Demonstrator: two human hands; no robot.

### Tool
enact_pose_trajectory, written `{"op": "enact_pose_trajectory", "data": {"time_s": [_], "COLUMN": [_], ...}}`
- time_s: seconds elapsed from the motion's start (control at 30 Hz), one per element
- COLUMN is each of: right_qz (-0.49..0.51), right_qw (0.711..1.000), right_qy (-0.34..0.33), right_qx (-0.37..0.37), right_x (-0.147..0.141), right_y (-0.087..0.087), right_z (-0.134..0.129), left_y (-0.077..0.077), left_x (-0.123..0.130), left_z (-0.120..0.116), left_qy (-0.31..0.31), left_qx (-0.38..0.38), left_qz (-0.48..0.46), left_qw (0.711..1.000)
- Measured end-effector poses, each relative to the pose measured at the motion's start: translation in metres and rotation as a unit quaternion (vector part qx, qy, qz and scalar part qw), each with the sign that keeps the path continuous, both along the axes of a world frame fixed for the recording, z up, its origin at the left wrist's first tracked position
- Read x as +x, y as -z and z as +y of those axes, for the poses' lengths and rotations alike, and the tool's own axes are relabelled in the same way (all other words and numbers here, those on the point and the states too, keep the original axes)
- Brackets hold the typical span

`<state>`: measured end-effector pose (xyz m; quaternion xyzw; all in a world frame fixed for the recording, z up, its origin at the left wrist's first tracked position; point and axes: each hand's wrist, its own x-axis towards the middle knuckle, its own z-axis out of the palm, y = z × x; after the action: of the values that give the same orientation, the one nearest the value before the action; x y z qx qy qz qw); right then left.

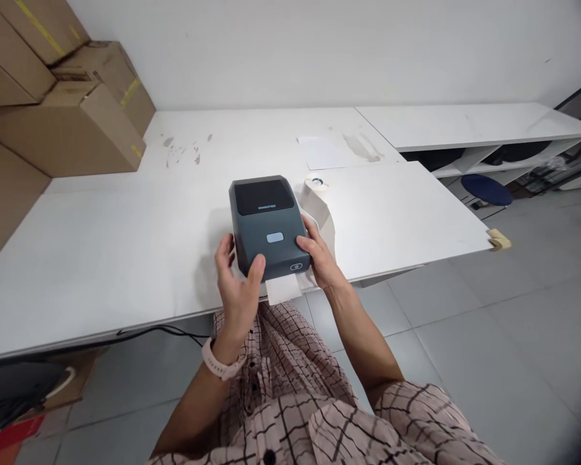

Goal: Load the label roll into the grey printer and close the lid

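A dark grey-green label printer [271,223] with a black window and a light blue button sits at the table's front edge. A white label strip [283,289] sticks out of its front. My left hand [239,284] cups the left front corner, thumb on the front edge and fingers curled along the side. On the opposite side, my right hand [322,258] grips the printer, its thumb on top near the front right corner and its other fingers partly hidden. Behind the printer stands a label roll [316,184], its loose white strip curving down towards my right hand.
Cardboard boxes [87,129] are stacked at the left on the white table [126,245]. A white paper sheet [322,153] lies near the back. Further right are a shelf unit [465,123] and a blue stool [487,189]. Black cables [159,329] run under the front edge.
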<state>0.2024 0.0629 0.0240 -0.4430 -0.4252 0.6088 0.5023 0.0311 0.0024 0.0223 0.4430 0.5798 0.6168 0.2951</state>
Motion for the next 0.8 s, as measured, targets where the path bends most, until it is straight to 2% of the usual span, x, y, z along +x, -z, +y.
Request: {"op": "enact_pose_trajectory", "data": {"time_s": [0.03, 0.07, 0.1, 0.17, 0.23, 0.27, 0.33, 0.4, 0.47, 0.53, 0.67, 0.73, 0.8], "right_qz": [0.002, 0.005, 0.006, 0.007, 0.006, 0.005, 0.004, -0.014, -0.061, -0.124, -0.201, -0.228, -0.259], "right_qw": [1.000, 1.000, 1.000, 1.000, 1.000, 1.000, 1.000, 0.999, 0.997, 0.988, 0.967, 0.956, 0.943], "right_qy": [0.003, 0.006, 0.008, 0.011, 0.015, 0.018, 0.018, 0.023, 0.036, 0.047, -0.003, -0.022, -0.021], "right_qx": [0.003, 0.006, 0.008, 0.013, 0.018, 0.021, 0.022, 0.023, 0.042, 0.083, 0.157, 0.184, 0.209], "right_x": [0.000, -0.001, -0.001, -0.003, -0.005, -0.006, -0.007, -0.006, -0.004, -0.002, -0.002, -0.004, -0.006], "right_y": [0.001, 0.002, 0.003, 0.005, 0.006, 0.006, 0.006, 0.003, -0.003, -0.013, -0.029, -0.033, -0.037], "right_z": [0.000, 0.000, -0.001, -0.002, -0.003, -0.004, -0.005, -0.004, -0.001, 0.005, 0.019, 0.024, 0.027], "left_y": [0.005, 0.010, 0.014, 0.018, 0.014, 0.011, 0.003, -0.003, -0.006, -0.007, -0.003, 0.000, 0.001], "left_x": [0.003, 0.007, 0.009, 0.013, 0.015, 0.015, 0.014, 0.012, 0.010, 0.006, -0.003, -0.009, -0.013], "left_z": [-0.011, -0.022, -0.033, -0.047, -0.049, -0.047, -0.040, -0.035, -0.036, -0.040, -0.050, -0.050, -0.044], "left_qy": [-0.073, -0.120, -0.107, 0.009, 0.142, 0.191, 0.238, 0.232, 0.201, 0.188, 0.185, 0.131, 0.043], "left_qx": [0.029, 0.045, 0.031, -0.040, -0.128, -0.166, -0.206, -0.196, -0.163, -0.137, -0.097, -0.069, -0.021], "left_qz": [0.024, 0.030, 0.023, -0.006, -0.070, -0.107, -0.157, -0.134, -0.046, 0.041, 0.093, 0.095, 0.090], "left_qw": [0.997, 0.991, 0.993, 0.999, 0.979, 0.962, 0.936, 0.943, 0.965, 0.972, 0.973, 0.984, 0.995]}}
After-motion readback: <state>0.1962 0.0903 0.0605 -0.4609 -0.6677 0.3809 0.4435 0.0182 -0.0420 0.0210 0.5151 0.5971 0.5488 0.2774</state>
